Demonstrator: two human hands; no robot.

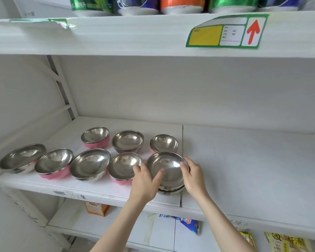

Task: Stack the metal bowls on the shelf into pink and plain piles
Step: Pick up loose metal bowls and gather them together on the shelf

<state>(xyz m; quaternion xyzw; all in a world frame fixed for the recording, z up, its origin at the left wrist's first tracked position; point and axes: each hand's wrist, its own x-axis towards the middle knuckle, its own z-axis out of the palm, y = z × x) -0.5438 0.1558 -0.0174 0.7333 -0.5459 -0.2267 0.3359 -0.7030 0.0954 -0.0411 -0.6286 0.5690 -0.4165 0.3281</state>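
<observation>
- Now both hands grip one plain shiny steel bowl (166,167) atop a short plain pile at the white shelf's (244,160) front edge
- left hand (144,180) pinches its near rim, right hand (193,174) clasps its right side
- pink-sided steel bowls (55,164) sit unstacked to the left

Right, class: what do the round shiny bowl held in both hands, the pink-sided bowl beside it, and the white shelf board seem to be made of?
Round shiny bowl held in both hands: likely polished stainless steel; mirror-like glints. Pink-sided bowl: the same shiny metal inside, with a matte pink outer shell, perhaps plastic or coating. White shelf board: smooth matte white, possibly painted metal; uncertain.
</observation>
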